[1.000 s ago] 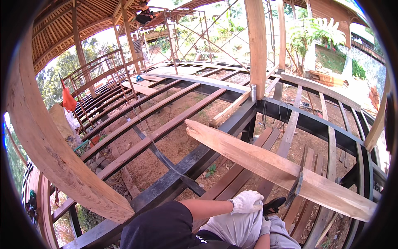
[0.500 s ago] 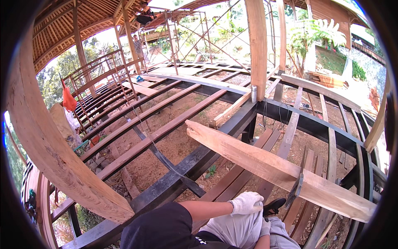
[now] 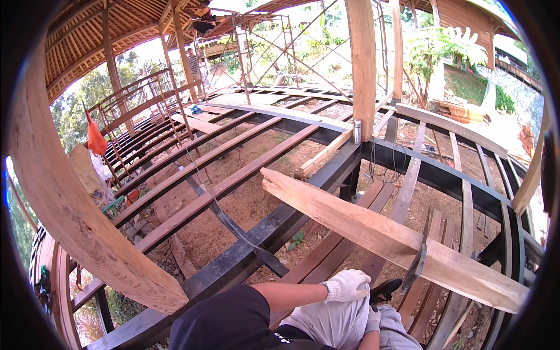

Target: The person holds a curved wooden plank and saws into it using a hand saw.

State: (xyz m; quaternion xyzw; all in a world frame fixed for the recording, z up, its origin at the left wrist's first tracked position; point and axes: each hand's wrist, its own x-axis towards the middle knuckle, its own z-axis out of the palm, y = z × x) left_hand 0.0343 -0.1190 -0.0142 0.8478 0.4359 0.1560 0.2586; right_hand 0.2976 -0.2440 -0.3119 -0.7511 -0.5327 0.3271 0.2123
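My left hand [image 3: 348,285], in a white knitted glove, rests over the bent knee of my light grey trousers [image 3: 318,315]. Its fingers drape over the cloth and nothing shows in them. Lower down, my gloved right hand [image 3: 373,321] lies against the trousers between my legs, its fingers mostly hidden. Just ahead is a long wooden plank [image 3: 373,224], set diagonally across the frame. A dark flat metal piece [image 3: 416,261] stands against the plank's near side, close to my black shoe [image 3: 386,290].
Black steel beams [image 3: 256,245] and timber joists [image 3: 233,189] span bare soil. A thick curved wooden post [image 3: 87,216] rises at left, another post [image 3: 363,76] ahead with a metal flask [image 3: 357,132] beside it. Scaffolding [image 3: 268,52] and two people [image 3: 204,20] are farther back.
My hands and the plank stay where they were. The person high on the scaffolding shifts slightly.
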